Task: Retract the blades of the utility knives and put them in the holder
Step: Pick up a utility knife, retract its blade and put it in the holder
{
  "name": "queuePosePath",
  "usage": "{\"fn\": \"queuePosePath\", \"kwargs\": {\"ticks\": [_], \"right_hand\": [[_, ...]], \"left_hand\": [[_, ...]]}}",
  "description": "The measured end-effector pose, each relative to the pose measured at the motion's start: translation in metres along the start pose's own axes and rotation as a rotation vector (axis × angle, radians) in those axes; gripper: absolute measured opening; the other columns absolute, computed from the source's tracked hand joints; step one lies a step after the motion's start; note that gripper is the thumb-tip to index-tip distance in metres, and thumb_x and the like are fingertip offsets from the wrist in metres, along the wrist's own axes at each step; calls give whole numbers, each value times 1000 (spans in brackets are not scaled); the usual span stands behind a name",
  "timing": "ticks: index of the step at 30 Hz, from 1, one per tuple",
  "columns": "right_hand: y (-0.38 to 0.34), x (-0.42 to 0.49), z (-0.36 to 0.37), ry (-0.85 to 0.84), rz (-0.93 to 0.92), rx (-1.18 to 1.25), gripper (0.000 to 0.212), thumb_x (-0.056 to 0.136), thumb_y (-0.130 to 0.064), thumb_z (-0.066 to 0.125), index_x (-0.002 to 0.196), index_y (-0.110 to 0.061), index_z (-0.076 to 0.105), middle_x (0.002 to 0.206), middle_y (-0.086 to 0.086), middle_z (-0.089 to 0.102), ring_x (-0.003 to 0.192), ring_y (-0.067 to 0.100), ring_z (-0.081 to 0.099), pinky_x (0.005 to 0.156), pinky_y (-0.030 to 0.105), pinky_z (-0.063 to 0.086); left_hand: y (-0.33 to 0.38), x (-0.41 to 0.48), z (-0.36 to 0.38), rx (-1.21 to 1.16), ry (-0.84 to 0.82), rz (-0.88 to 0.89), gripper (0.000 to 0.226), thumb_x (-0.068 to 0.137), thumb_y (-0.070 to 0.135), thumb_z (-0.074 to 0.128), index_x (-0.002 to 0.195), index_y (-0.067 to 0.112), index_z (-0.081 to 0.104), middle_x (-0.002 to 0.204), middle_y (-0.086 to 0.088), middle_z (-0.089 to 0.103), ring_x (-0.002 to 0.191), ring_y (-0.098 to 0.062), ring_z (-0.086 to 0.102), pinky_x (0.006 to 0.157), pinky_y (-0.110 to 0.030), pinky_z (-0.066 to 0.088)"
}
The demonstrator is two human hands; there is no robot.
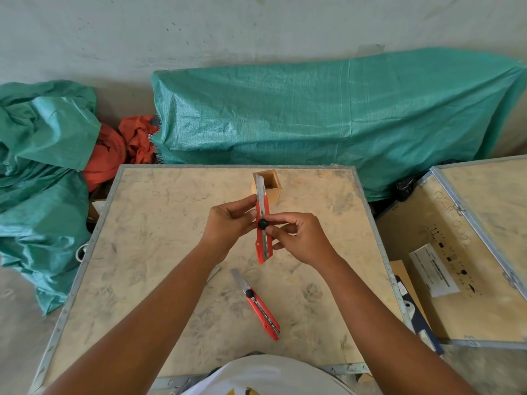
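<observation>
While both hands (268,229) meet, knife (263,223) stands upright.

Two knives and a holder on the bench

The bench (159,252) fills the middle. The holder (269,182) stands upright on it at 12 o'clock, near the far edge. Before it, above the bench centre, one utility knife (263,232) is held upright between two hands: the left hand (228,223) at its 9 o'clock, the right hand (302,238) at its 3 o'clock, each grip touching the knife. Its upper end overlaps the holder's left wall in view. A second utility knife (261,307) lies flat on the bench at 6 o'clock of the held one, well apart, blade end pointing to 11 o'clock. A crate (456,252) sits beside the bench at 3 o'clock. Tarpaulin bundles (328,118) lie behind, from 9 through 2 o'clock.
</observation>
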State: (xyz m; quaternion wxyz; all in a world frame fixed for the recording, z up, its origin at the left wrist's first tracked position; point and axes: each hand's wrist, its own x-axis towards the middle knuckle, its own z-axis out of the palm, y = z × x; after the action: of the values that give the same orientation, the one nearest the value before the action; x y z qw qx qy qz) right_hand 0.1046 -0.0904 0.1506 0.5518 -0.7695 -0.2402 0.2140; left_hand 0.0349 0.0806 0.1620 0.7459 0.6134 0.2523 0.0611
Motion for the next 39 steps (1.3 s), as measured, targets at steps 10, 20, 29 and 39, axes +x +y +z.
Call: {"fn": "queuePosePath", "kwargs": {"ticks": [10,20,29,39], "right_hand": [[-5,12,-10,50,-2,43,29,90,-2,73,117,-13,77,108,1,77,88,18,78,60,33,65],[-9,9,-11,58,-61,29,29,90,-4,74,118,-13,76,108,2,73,85,17,76,58,40,66],[-14,10,-11,5,-88,-76,28,90,-9,77,117,-16,76,112,3,69,80,20,75,54,43,65],[-14,9,-3,5,-85,-104,26,89,-7,77,115,-11,77,108,4,70,79,21,76,54,46,65]], "left_hand": [[6,-8,-1,55,-70,55,45,88,-18,59,123,9,69,115,-5,75,92,-20,77,74,-35,64],[15,-6,-5,44,-200,26,50,88,-14,62,129,14,64,108,14,76,89,-18,77,75,-26,61],[11,2,-4,-49,-90,14,47,87,-16,62,129,6,65,124,-8,72,99,-27,76,80,-37,63],[12,-3,-3,-41,-41,83,51,89,-20,57,133,7,62,121,0,70,101,-21,74,73,-29,62]]}}
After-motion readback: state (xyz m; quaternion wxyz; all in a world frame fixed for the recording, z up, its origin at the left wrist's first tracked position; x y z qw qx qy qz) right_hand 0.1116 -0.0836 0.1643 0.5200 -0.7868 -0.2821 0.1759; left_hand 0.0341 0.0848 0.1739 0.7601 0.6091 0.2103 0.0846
